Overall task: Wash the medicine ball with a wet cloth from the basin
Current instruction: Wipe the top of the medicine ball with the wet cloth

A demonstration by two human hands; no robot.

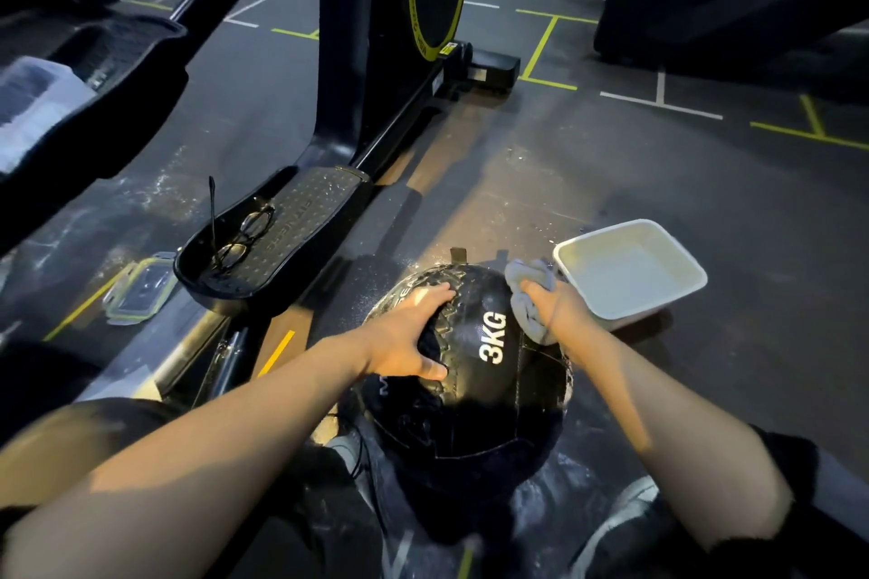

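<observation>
Right hand [562, 313] of mine grips the grey cloth [529, 296] against the 3KG medicine ball [475, 357]. Left hand [406, 336] lies spread open on it. White basin [632, 273] sits just right.

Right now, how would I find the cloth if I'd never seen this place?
Find the big black ball marked 3KG on the floor. At its right edge, the right hand clutches the crumpled grey cloth, next to a white basin. Nothing else nearby is soft and grey.
</observation>
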